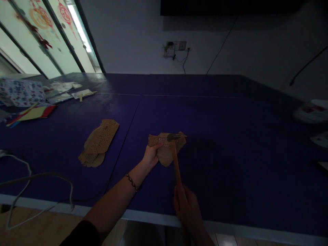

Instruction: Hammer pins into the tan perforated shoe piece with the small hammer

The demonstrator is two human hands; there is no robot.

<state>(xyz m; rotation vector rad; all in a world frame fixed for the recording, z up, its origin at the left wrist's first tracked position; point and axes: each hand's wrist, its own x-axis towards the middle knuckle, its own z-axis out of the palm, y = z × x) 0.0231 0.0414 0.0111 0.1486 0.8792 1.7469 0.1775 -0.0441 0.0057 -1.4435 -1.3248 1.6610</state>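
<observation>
as the right hand (189, 205) grips a hammer (176, 162), tub (309, 115) contents blur

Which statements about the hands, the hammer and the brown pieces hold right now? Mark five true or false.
1. The right hand grips the hammer. True.
2. The left hand holds a brown piece. True.
3. In this view, the hammer is clear of that piece. False: they overlap.
4. A separate brown pile lies left of the left hand. True.
5. The left hand is farther left than that pile. False: the pile is.
</observation>
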